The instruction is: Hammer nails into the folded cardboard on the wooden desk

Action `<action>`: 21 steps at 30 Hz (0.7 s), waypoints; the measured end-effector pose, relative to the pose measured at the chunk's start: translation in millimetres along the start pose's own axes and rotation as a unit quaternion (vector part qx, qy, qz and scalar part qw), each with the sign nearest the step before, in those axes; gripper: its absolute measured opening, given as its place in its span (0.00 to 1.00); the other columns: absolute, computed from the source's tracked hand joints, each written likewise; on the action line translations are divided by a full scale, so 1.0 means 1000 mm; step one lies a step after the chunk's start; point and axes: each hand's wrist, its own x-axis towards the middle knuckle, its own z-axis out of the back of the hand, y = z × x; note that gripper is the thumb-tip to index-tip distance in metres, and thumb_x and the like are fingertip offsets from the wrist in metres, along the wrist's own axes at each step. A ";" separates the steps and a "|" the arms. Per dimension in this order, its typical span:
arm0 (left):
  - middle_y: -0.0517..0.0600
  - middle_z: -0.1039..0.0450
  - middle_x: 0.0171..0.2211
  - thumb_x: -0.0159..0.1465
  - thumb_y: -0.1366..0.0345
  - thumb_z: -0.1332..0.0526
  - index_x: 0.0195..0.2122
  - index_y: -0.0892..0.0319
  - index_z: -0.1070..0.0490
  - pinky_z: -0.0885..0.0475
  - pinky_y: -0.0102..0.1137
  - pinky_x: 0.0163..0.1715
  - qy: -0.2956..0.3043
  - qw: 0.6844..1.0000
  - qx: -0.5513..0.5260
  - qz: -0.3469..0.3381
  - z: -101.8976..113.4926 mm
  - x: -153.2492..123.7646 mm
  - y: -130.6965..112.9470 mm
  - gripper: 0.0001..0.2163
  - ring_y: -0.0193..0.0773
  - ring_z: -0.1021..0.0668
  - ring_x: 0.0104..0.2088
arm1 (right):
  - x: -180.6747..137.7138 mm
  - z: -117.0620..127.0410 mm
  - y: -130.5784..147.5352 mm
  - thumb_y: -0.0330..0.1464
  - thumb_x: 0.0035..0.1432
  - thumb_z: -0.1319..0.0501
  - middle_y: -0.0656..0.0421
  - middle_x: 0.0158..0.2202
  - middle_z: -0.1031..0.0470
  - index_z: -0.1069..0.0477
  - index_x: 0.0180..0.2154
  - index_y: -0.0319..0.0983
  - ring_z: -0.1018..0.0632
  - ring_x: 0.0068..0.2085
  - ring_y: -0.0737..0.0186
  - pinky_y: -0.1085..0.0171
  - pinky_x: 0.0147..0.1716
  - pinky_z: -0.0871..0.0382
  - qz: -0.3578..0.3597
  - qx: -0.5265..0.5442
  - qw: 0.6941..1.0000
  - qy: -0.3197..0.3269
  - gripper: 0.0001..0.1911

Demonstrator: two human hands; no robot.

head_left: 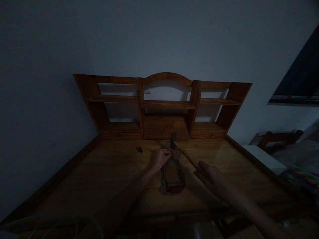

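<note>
A small carved wooden piece [172, 172] lies on the wooden desk top [107, 172] in front of me. My left hand [160, 157] rests at its upper left edge, fingers pinched on a thin nail held against the wood. My right hand [208, 172] is wrapped round the wooden handle of a hammer [184, 154]. The hammer's dark head [173, 139] hangs just above the far end of the piece, close to the pinched fingers.
A wooden shelf unit [164, 104] with open compartments stands at the back of the desk against a pale wall. A few small dark bits [139, 149] lie on the desk to the left. A chair [276, 137] and clutter sit at the right.
</note>
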 end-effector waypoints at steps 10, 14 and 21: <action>0.50 0.24 0.28 0.62 0.61 0.43 0.30 0.61 0.21 0.38 0.25 0.27 -0.004 1.000 0.015 0.014 0.000 -0.001 -0.002 0.13 0.35 0.25 0.28 | -0.004 -0.005 0.002 0.38 0.61 0.50 0.55 0.29 0.26 0.37 0.35 0.40 0.24 0.30 0.61 0.66 0.26 0.41 -0.012 0.012 1.000 0.004 0.09; 0.49 0.23 0.31 0.60 0.67 0.41 0.32 0.60 0.21 0.36 0.25 0.29 -0.001 1.000 0.013 0.019 -0.001 -0.001 -0.001 0.08 0.35 0.24 0.31 | -0.003 -0.007 -0.002 0.38 0.61 0.49 0.54 0.31 0.26 0.37 0.36 0.40 0.24 0.31 0.60 0.65 0.27 0.41 -0.004 -0.002 1.000 0.003 0.09; 0.49 0.23 0.31 0.61 0.65 0.42 0.32 0.59 0.21 0.35 0.25 0.31 -0.003 1.000 0.013 0.022 -0.001 -0.001 -0.003 0.09 0.35 0.24 0.31 | -0.001 -0.008 -0.002 0.37 0.61 0.49 0.54 0.30 0.25 0.37 0.36 0.40 0.24 0.31 0.60 0.66 0.27 0.41 -0.008 -0.001 1.000 0.009 0.08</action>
